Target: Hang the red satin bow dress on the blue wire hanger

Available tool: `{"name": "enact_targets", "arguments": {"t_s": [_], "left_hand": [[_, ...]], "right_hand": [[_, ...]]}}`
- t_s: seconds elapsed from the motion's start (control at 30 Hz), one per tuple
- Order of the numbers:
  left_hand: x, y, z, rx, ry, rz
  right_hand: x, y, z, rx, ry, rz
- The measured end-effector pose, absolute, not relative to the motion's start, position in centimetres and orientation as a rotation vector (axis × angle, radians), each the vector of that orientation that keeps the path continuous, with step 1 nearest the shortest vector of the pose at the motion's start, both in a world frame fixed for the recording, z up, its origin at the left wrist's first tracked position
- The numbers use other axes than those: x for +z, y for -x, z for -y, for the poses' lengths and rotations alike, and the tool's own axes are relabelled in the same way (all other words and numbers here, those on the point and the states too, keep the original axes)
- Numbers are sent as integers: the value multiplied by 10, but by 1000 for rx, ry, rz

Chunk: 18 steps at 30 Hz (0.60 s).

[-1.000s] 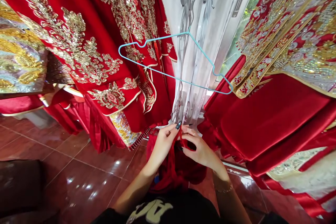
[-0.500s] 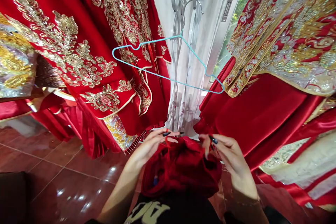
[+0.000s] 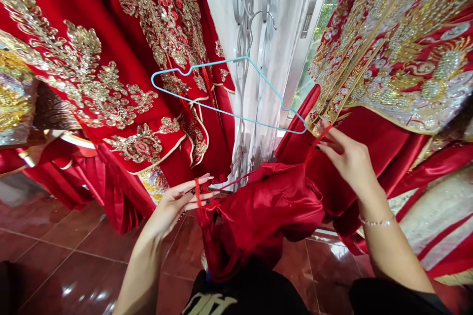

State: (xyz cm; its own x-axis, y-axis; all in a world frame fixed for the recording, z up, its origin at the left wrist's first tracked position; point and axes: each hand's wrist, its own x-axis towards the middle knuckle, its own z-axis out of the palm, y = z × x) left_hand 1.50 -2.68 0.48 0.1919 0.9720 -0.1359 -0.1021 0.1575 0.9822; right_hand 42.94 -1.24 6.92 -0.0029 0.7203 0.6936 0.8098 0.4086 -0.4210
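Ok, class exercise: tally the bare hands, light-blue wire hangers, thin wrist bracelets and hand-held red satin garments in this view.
Bare hands, left hand and right hand: 2
Light-blue wire hanger: 1
Thin beaded bracelet: 1
Red satin garment: 1
Total: 5

Left hand (image 3: 177, 204) and right hand (image 3: 349, 162) stretch red ribbon (image 3: 317, 141).

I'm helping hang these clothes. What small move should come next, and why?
Probably lift the right hand slightly and ease the thin red strap over the end of the blue wire hanger: that end sits close by the fingers, and the strap runs up from the red satin garment.
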Motion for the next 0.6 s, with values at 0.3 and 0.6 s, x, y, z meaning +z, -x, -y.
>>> {"name": "enact_targets", "arguments": {"t_s": [0.3,0.6], "left_hand": [[4,-9,36,1081,-1069,-1080],[-4,-1,41,1170,-1103,-1093]], "right_hand": [[103,-417,-54,118,1233,1815],[127,-383,-72,112,1325,1898]]}}
